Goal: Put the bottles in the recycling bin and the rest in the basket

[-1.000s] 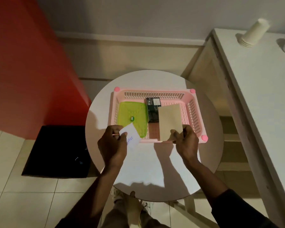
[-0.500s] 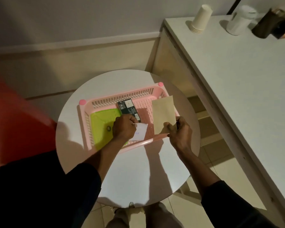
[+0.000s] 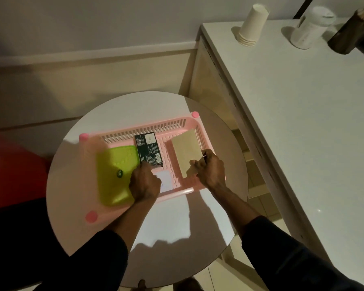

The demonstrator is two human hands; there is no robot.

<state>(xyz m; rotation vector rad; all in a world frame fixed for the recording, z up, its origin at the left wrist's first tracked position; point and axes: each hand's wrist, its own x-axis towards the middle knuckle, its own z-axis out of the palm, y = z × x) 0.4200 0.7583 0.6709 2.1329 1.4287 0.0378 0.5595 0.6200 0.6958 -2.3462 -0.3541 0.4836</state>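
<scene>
Moved: left hand [image 3: 144,183] now lower in basket [image 3: 177,193], white card [image 3: 165,180] near its floor.
Left fingers: pinching card.
Right hand [image 3: 210,169]: fingers gripping tan card [image 3: 186,152].

Pink slatted basket [image 3: 156,128] — lime-green pouch [image 3: 116,171], dark-green box [image 3: 148,149], tan envelope [image 3: 186,153].

Pink slotted basket [image 3: 172,124] holds green pouch [image 3: 116,173], dark box [image 3: 148,149], tan card [image 3: 186,153], white note [image 3: 166,180].

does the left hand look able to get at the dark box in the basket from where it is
Probably yes. The left hand sits inside the pink basket, its fingertips right at the near end of the dark box, which lies flat with nothing on top.
</scene>
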